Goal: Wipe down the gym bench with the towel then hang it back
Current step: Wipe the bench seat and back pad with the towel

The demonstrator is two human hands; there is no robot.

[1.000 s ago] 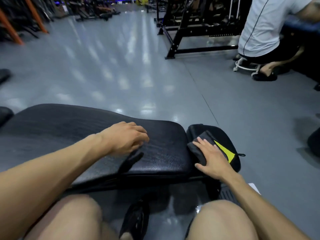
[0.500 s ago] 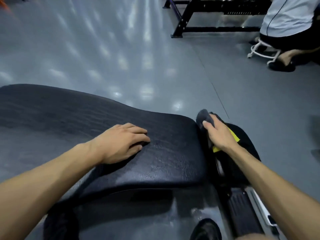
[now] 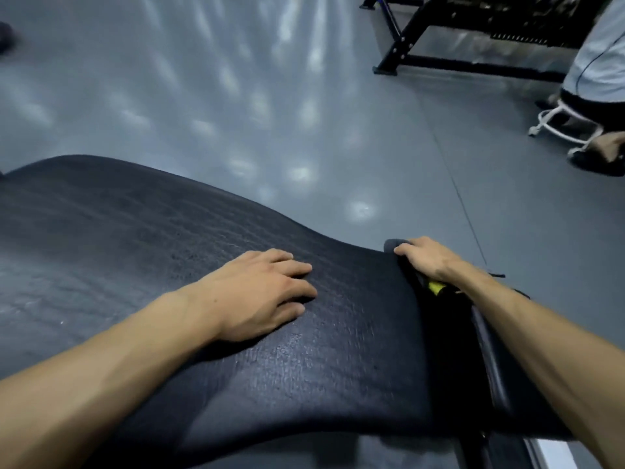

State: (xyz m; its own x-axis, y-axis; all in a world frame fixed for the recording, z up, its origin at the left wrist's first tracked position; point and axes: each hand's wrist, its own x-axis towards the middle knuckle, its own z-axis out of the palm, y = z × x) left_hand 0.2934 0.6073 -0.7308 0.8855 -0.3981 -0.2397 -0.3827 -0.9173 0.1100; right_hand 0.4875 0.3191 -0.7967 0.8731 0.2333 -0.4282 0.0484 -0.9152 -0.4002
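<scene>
**Towel reaches the far edge of the bench pad**

Forward goes the right hand (image 3: 427, 257), pushing the dark towel (image 3: 392, 245) up to the worktop (image 3: 203, 238)'s far corner, fingers closed over it. Left hand (image 3: 260, 292) lies flat and open, bracing, holding nothing. Most of the towel is hidden beneath the hand; wiping looks underway.

Dim, motion-blurred wide-angle view; overhead lights glare off floor (image 3: 270, 113).

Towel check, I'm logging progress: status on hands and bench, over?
Left hand flat on the bench pad, empty. Right hand pressing the dark towel at the pad's far right edge. Nothing blocking the pad.
</scene>
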